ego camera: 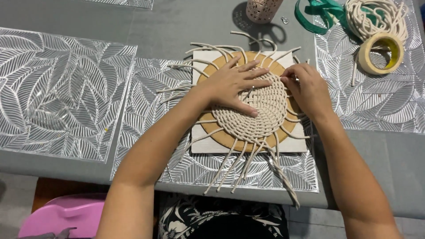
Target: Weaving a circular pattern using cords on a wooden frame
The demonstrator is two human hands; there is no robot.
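Hands (270, 86) (left flat, right pinching), woven cord mat (261, 115)

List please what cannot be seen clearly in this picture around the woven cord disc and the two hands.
- Head view: the centre of the woven cord disc is hidden under the left hand.
- The right hand covers the disc's right edge; what its fingers pinch cannot be told.
- The cord bundle and the pink perforated holder are cut off by the top edge.
- The small metal ring is too small to identify.

Left hand (233, 85) lies flat on the woven cord disc (261, 116) — right hand (307, 87) pinches its edge.
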